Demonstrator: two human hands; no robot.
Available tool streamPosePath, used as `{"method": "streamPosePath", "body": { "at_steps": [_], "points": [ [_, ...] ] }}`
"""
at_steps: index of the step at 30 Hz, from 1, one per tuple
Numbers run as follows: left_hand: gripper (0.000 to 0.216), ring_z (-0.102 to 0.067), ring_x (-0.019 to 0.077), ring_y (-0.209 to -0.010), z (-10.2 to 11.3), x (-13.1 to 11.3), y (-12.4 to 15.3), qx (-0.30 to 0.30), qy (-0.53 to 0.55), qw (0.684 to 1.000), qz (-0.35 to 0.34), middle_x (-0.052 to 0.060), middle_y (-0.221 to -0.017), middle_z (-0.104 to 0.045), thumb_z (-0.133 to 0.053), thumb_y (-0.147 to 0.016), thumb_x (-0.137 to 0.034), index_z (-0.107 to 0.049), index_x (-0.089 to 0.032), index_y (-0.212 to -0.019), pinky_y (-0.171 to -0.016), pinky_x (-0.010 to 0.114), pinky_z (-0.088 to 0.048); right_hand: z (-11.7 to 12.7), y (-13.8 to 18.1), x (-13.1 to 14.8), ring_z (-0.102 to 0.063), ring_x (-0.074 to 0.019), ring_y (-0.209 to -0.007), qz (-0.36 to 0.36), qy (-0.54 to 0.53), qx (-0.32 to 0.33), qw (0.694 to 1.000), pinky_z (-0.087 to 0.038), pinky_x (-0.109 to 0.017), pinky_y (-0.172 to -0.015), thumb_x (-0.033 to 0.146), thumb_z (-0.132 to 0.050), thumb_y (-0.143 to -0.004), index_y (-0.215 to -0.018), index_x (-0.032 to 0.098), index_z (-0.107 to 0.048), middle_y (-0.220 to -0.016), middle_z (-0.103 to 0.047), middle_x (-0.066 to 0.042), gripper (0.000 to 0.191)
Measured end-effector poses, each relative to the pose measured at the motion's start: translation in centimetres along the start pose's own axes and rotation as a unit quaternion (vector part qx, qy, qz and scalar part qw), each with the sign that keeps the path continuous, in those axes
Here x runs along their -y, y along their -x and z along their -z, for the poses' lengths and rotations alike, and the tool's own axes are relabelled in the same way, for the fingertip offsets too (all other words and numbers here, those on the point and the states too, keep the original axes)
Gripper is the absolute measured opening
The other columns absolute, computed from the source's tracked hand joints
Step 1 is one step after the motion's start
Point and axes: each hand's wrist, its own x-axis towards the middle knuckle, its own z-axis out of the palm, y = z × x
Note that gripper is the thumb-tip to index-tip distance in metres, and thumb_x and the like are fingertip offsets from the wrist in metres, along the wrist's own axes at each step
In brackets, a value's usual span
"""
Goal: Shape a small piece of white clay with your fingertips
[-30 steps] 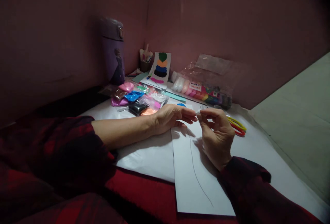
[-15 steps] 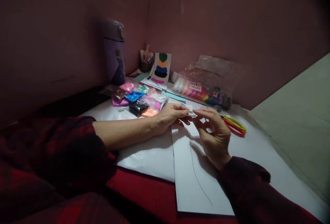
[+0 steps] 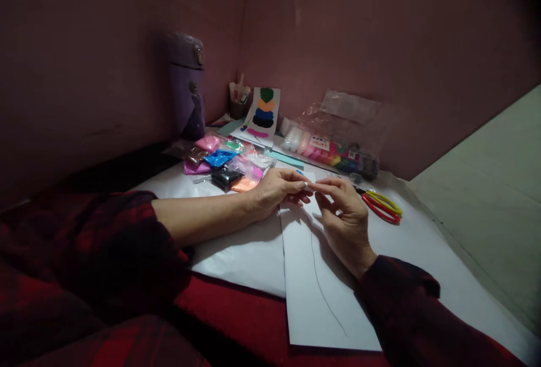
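Observation:
A small piece of white modelling clay [image 3: 306, 185] shows between my fingertips, above the sheet of white paper. My left hand [image 3: 281, 188] comes in from the left and pinches the clay between thumb and fingers. From the right, my right hand [image 3: 344, 209] meets it with its fingertips against the clay; its thumb is bent beneath the forefinger. Most of the clay is covered by the fingers. Under both hands lies the white paper [image 3: 304, 293], with a thin curved dark line drawn down it.
Several coloured clay packets [image 3: 222, 157] lie left of my hands. Scissors [image 3: 382, 206] with red and yellow handles rest to the right. Behind are a bag of coloured clay [image 3: 325, 150], a card with painted colour patches [image 3: 265, 113], a purple bottle [image 3: 188, 88] and a holder [image 3: 239, 109] of tools.
My right hand has shifted slightly left, closer to my left hand. Less of the white clay shows between the fingertips than before. My left hand has barely moved.

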Motion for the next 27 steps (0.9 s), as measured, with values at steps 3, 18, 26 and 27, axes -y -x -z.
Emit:
{"method": "streamPosePath", "body": {
  "at_steps": [3, 18, 26, 27],
  "points": [
    [0.004, -0.063, 0.0095, -0.056, 0.0, 0.0, 0.0, -0.007, 0.001, 1.0, -0.001, 0.005, -0.064, -0.067, -0.063, -0.076, -0.006, -0.066, -0.006, -0.078, -0.059, 0.021, -0.047, 0.0, 0.1, -0.2, -0.059, -0.0187, -0.09, -0.01, -0.041, 0.004, 0.999, -0.05, -0.031, -0.068, 0.012, -0.057, -0.086, -0.09, 0.024, -0.072, -0.095, -0.06, -0.005, 0.02],
    [0.008, -0.06, 0.0084, -0.054, -0.4, 0.0, 0.3, -0.035, -0.046, 0.998, -0.027, 0.004, -0.066, -0.067, -0.065, -0.072, -0.005, -0.066, -0.008, -0.08, -0.054, 0.02, -0.044, 0.8, -1.0, 0.5, -0.044, -0.0088, -0.047, -0.383, -0.449, 0.065, 0.804, -0.024, -0.018, -0.038, 0.019, -0.064, -0.068, -0.077, 0.019, -0.055, -0.068, -0.056, 0.001, 0.012],
    [0.01, -0.058, 0.007, -0.055, -0.7, -0.4, 0.6, -0.042, -0.094, 0.992, -0.078, 0.001, -0.066, -0.063, -0.069, -0.07, -0.009, -0.065, -0.008, -0.079, -0.054, 0.02, -0.044, 1.0, -1.1, 0.0, -0.034, -0.007, -0.041, -0.412, -0.485, 0.074, 0.768, -0.021, -0.018, -0.037, 0.019, -0.06, -0.071, -0.078, 0.018, -0.056, -0.06, -0.052, 0.003, 0.008],
    [0.011, -0.058, 0.0068, -0.056, -0.8, -0.4, 0.6, -0.042, -0.102, 0.99, -0.089, 0.001, -0.066, -0.063, -0.069, -0.07, -0.01, -0.065, -0.008, -0.079, -0.054, 0.019, -0.044, 1.0, -1.2, 0.0, -0.034, -0.0069, -0.041, -0.412, -0.481, 0.074, 0.77, -0.022, -0.018, -0.037, 0.019, -0.06, -0.071, -0.081, 0.018, -0.057, -0.06, -0.053, 0.003, 0.01]
  ]
}}
